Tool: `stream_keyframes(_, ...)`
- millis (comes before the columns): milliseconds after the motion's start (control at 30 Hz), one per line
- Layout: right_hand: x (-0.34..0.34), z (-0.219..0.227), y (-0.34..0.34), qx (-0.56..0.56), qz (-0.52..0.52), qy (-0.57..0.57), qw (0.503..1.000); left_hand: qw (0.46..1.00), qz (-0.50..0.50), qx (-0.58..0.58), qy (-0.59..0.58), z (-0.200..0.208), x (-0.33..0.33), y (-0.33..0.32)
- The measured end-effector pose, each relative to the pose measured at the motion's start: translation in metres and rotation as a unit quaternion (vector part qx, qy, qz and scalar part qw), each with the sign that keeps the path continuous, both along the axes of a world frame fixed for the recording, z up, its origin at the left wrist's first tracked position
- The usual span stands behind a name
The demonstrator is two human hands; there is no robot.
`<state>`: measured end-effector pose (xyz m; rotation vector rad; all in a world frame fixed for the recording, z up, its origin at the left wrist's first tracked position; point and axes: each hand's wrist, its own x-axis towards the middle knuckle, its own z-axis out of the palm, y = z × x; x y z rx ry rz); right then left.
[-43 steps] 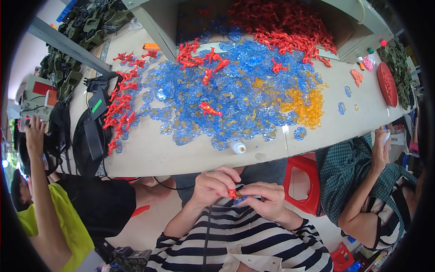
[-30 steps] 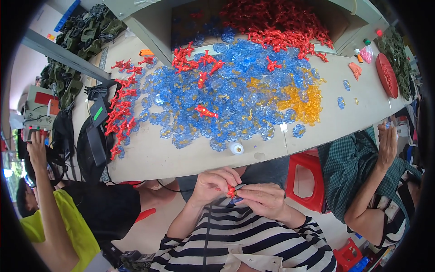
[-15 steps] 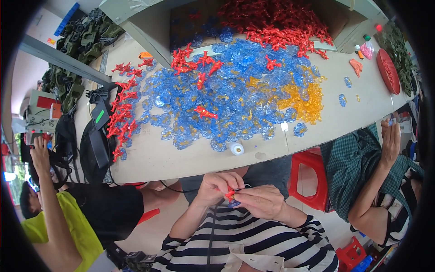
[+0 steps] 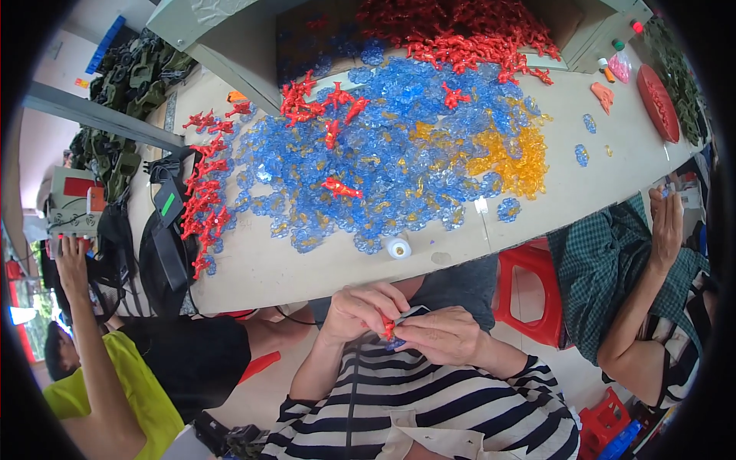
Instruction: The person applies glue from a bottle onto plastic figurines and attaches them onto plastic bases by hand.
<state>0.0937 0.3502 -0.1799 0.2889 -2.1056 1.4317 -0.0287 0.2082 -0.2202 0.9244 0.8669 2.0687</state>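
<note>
While my left hand (image 4: 366,311) pinches the red figure (image 4: 389,329) nearer than the table (image 4: 253,268), a blue piece (image 4: 395,345) sits at its near end; what my right hand (image 4: 445,335), just right, clamps, I cannot tell.

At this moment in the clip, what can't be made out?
All in the head view:
Red figurine: largely hidden by the left hand and right hand.
Translucent blue piece below it: too small to tell how they join.
Heap of red figurines: cut off by the top edge.
Whatever the right-side co-worker's hand holds: too small and blurred.
</note>
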Motion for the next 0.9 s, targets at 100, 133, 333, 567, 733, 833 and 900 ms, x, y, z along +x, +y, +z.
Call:
stream_keyframes(100, -0.003, -0.001, 0.004, -0.015, 0.016, 0.008, 1.000, 0.999, 0.011, -0.023, 0.045, 0.006, 0.001, -0.001)
stream_keyframes(133, -0.004, 0.000, 0.006, -0.023, 0.016, 0.011, 1.000, 0.997, 0.027, -0.043, 0.063, 0.009, 0.002, -0.001)
stream_keyframes(333, -0.006, -0.012, 0.009, -0.054, 0.006, 0.013, 0.998, 0.974, 0.088, -0.121, 0.171, 0.024, 0.007, -0.002)
stream_keyframes(567, -0.006, -0.022, 0.008, -0.092, 0.000, 0.009, 0.996, 0.957, 0.130, -0.146, 0.213, 0.034, 0.012, 0.001)
stream_keyframes(733, -0.010, -0.020, 0.004, -0.096, 0.002, 0.010, 0.995, 0.956, 0.145, -0.147, 0.206, 0.035, 0.012, -0.003)
stream_keyframes(833, -0.012, -0.021, 0.002, -0.094, 0.005, 0.014, 0.995, 0.958, 0.150, -0.145, 0.199, 0.036, 0.011, -0.005)
stream_keyframes(900, -0.014, -0.020, 0.001, -0.096, 0.013, 0.009, 0.995, 0.959, 0.147, -0.144, 0.193, 0.036, 0.010, -0.008)
